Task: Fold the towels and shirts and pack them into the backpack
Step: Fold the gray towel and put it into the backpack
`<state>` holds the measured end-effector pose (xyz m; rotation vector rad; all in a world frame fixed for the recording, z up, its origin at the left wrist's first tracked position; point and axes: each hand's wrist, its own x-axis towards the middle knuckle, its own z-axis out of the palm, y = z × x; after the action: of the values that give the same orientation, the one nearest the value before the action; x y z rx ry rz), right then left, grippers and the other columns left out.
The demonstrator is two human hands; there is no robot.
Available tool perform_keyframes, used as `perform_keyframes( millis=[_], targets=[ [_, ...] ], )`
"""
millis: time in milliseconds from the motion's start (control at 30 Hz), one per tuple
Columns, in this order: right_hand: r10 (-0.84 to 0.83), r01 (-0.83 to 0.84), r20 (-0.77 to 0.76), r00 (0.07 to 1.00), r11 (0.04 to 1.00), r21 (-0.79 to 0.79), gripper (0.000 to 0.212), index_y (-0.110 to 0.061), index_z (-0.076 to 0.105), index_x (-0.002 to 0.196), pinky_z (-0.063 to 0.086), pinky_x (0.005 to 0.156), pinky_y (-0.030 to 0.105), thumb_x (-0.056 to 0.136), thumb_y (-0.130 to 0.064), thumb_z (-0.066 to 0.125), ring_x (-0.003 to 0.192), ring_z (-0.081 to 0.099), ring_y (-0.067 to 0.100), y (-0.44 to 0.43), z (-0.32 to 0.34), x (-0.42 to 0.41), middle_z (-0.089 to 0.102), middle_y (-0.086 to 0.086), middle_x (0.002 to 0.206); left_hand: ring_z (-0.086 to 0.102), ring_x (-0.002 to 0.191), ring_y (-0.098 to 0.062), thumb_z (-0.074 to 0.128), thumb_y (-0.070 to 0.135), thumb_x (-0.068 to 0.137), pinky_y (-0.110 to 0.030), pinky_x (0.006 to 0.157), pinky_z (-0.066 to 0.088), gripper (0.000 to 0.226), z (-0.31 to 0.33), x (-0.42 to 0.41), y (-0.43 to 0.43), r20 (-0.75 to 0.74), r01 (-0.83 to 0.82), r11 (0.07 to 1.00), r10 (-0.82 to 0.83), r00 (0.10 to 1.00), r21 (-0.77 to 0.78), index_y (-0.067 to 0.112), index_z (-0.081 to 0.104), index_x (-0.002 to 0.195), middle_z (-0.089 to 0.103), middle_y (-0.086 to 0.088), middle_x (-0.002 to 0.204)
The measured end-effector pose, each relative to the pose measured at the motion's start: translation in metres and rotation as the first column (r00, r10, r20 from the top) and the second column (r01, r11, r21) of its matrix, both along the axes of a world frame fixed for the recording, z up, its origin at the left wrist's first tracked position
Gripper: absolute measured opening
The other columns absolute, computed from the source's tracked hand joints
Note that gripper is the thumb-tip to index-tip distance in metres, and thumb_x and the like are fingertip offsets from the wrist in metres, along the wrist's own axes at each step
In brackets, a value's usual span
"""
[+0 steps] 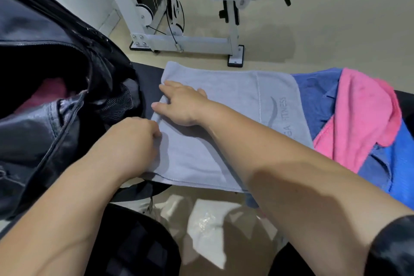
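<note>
So, far left of the frame you've got the shiny black backpack [44, 56] sitting with its main zip wide open, and there's a bit of pink fabric [49, 94] showing down inside it. A mesh pocket [121, 101] hangs at the side of the bag nearest the towel.

Just right of the bag, the left hand [134, 139] has its fingers curled and is gripping the left edge of the light grey towel [224, 119], low on that edge. The right hand [181, 105] is a little higher in the frame, fingers spread out and flat, pressing on the same end of the towel, thumb right at the edge.

The grey towel itself lies spread flat across the black tabletop [147, 74] in the middle of the frame, with a stitched line and lettering that reads "FITNESS" towards its right end. That right end overlaps a crumpled blue garment [313, 101], and a bright pink cloth [363, 119] is draped over the blue one at the right edge of the frame.

Up top, a white metal gym machine [179, 40] stands on the beige floor [336, 40] behind the tabletop.
</note>
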<state>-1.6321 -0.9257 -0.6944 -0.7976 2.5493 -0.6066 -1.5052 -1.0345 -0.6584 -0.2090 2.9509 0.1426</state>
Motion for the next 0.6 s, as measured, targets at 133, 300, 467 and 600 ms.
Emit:
perform_keyframes(
  millis=[133, 300, 467, 600],
  targets=[
    [-0.008, 0.008, 0.000, 1.000, 0.993, -0.115, 0.064, -0.028, 0.032, 0.156, 0.023, 0.120, 0.049, 0.099, -0.057, 0.043, 0.150, 0.025, 0.022, 0.020, 0.005, -0.004, 0.025, -0.003, 0.164, 0.062, 0.102, -0.024, 0.053, 0.026, 0.093, -0.033, 0.081, 0.049, 0.033, 0.001, -0.007, 0.003, 0.038, -0.015, 0.998, 0.017, 0.999, -0.054, 0.040, 0.065, 0.121, 0.067, 0.000, 0.113],
    [-0.187, 0.182, -0.114, 0.976, 0.982, -0.055, 0.056, -0.030, 0.047, 0.147, 0.037, 0.113, 0.044, 0.097, -0.056, 0.049, 0.138, 0.043, 0.024, 0.103, 0.029, -0.012, 0.043, 0.000, 0.153, 0.060, 0.091, -0.023, 0.056, 0.040, 0.095, -0.034, 0.071, 0.047, 0.028, 0.004, -0.011, 0.020, -0.130, 0.032, 0.999, -0.032, 0.991, -0.007, 0.041, 0.061, 0.123, 0.067, 0.005, 0.091],
    [-0.334, 0.344, -0.118, 0.935, 0.936, 0.075, 0.054, -0.025, 0.051, 0.144, 0.037, 0.113, 0.039, 0.097, -0.052, 0.051, 0.139, 0.043, 0.024, 0.186, 0.032, -0.012, 0.046, 0.000, 0.152, 0.054, 0.060, -0.007, 0.074, 0.038, 0.084, -0.025, 0.059, 0.040, 0.013, 0.007, -0.007, 0.081, -0.079, 0.106, 0.840, -0.075, 0.994, 0.532, 0.027, 0.068, 0.080, 0.063, 0.003, 0.065],
    [-0.265, 0.282, -0.120, 0.957, 0.946, 0.158, 0.048, -0.030, 0.056, 0.137, 0.039, 0.109, 0.046, 0.095, -0.053, 0.052, 0.135, 0.043, 0.031, 0.202, 0.017, 0.000, 0.049, 0.004, 0.145, 0.050, 0.054, -0.008, 0.079, 0.038, 0.079, -0.029, 0.056, 0.043, 0.032, -0.007, -0.003, 0.131, -0.128, 0.212, 0.771, -0.170, 0.977, 0.600, 0.019, 0.057, 0.065, 0.060, 0.003, 0.058]
  ],
)
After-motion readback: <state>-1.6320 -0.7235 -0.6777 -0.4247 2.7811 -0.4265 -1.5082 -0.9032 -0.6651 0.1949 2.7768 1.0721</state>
